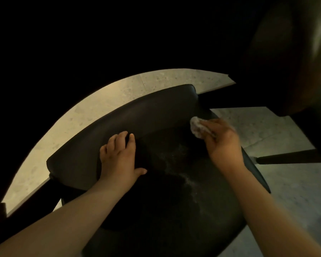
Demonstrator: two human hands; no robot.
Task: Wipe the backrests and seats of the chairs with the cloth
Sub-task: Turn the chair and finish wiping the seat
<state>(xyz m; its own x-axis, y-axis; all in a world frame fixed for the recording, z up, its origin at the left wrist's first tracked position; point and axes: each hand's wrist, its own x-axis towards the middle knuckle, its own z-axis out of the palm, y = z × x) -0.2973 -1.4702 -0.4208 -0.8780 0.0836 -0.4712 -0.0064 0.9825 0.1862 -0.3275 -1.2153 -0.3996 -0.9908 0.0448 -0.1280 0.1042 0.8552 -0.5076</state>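
Where backrest (pixel 137 115) meets seat (pixel 174 201), right hand (pixel 222 143) grips cloth (pixel 197 127).

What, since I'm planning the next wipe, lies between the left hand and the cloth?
Between the left hand and the cloth, only the dark backrest and bare seat, faintly streaked pale; nothing else shows there in the head view.

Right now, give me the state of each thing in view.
Dark padded chair backrest: upright.
Dark padded chair seat: pale streaks across its middle.
Pale crumpled cloth: bunched, pressed near where seat meets backrest.
Left hand: resting on backrest, fingers relaxed.
Right hand: gripping the cloth.
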